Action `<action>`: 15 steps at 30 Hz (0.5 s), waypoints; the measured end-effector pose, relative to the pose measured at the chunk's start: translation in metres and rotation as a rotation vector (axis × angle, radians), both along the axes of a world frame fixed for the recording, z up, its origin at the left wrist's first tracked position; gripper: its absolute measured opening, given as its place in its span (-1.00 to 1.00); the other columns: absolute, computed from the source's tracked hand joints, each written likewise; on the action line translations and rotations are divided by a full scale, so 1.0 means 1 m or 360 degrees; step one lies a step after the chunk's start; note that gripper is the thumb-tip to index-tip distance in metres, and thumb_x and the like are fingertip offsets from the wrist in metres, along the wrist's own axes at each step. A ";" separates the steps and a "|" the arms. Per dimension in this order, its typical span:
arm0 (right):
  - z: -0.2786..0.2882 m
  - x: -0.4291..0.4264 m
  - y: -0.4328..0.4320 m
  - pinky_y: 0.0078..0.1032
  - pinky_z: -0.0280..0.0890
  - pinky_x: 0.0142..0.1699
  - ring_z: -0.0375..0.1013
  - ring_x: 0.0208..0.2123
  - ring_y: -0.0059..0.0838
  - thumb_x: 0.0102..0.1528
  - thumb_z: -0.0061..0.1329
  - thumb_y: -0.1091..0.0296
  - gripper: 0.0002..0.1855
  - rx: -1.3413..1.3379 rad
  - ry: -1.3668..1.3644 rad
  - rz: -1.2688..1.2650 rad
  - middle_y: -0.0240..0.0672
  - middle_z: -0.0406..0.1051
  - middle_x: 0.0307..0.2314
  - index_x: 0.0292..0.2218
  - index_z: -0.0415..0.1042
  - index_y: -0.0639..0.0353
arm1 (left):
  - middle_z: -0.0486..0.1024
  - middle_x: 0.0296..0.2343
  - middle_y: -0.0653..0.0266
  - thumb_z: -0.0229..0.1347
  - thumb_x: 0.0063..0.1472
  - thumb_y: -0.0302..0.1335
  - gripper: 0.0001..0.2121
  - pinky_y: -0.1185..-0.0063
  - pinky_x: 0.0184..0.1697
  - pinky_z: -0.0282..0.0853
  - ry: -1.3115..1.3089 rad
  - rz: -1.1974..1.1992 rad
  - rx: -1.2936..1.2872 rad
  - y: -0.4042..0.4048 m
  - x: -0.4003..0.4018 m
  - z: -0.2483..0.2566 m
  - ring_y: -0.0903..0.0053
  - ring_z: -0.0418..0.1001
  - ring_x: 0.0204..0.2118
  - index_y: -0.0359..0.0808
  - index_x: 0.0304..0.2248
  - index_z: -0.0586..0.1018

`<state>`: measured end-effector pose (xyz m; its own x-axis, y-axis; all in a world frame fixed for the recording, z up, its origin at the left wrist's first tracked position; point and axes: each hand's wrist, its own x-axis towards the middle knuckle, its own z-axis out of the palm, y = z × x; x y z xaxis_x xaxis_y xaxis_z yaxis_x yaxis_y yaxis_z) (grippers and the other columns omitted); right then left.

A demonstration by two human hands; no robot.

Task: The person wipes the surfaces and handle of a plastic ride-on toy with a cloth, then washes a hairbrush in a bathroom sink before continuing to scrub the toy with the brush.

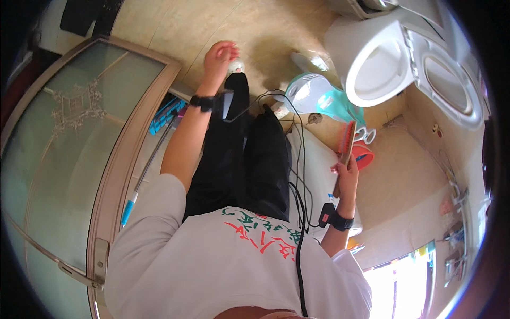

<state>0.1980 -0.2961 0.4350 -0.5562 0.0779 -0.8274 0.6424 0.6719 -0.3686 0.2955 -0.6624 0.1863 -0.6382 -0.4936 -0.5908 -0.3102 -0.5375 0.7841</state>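
My right hand [348,171] grips a wooden-backed scrub brush [350,135] with reddish bristles, held upright in the picture near a red bucket [363,155]. My left hand [220,58] hangs over the tiled floor above one of my patterned shoes [236,67], its fingers partly curled; no object shows in it. Each wrist wears a black strap with a small device, and dark cables run between them and my body. A teal and clear plastic basin-like thing [318,97] lies near the toilet, beyond the brush.
A white toilet [378,71] with its lid raised is at the upper right. A frosted-glass door [75,119] fills the left side. Beside it leans a mop-like pole [155,153] with a blue grip. A white appliance or lid [314,159] lies beside my legs; loose cables cross over it.
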 end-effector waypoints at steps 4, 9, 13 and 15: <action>-0.014 0.000 -0.016 -0.69 0.17 -0.55 0.24 -0.66 -0.66 -0.02 -0.21 0.49 -0.75 0.0286 -0.0067 0.0057 -0.40 0.24 -0.64 -0.25 0.28 0.34 | 0.46 -0.43 0.23 -0.16 0.20 -0.50 -0.83 0.67 -0.32 0.35 0.0030 0.0019 -0.0118 -0.018 -0.033 -0.006 0.58 0.44 -0.38 -0.38 -0.29 0.42; -0.027 -0.001 -0.039 -0.69 0.17 -0.55 0.24 -0.65 -0.66 -0.03 -0.18 0.45 -0.74 0.0342 -0.0107 0.0307 -0.39 0.25 -0.64 -0.25 0.28 0.35 | 0.46 -0.43 0.23 -0.19 0.19 -0.53 -0.83 0.67 -0.33 0.35 0.0084 0.0093 -0.0152 -0.036 -0.020 -0.034 0.56 0.45 -0.37 -0.38 -0.30 0.42; -0.023 -0.004 -0.054 -0.66 0.19 -0.54 0.26 -0.65 -0.62 -0.03 -0.17 0.43 -0.72 0.0380 -0.0027 0.0489 -0.37 0.27 -0.62 -0.23 0.27 0.34 | 0.46 -0.45 0.26 -0.19 0.19 -0.54 -0.83 0.68 -0.34 0.34 -0.0091 0.0049 -0.0263 -0.036 0.025 -0.055 0.58 0.44 -0.39 -0.39 -0.31 0.43; -0.020 -0.007 -0.057 -0.64 0.19 -0.54 0.27 -0.65 -0.61 -0.03 -0.17 0.43 -0.72 0.0377 0.0021 0.0559 -0.36 0.27 -0.62 -0.23 0.27 0.32 | 0.46 -0.53 0.28 -0.12 0.16 -0.52 -0.87 0.69 -0.39 0.33 -0.0120 0.0095 -0.0236 -0.031 0.058 -0.075 0.60 0.44 -0.46 -0.36 -0.36 0.45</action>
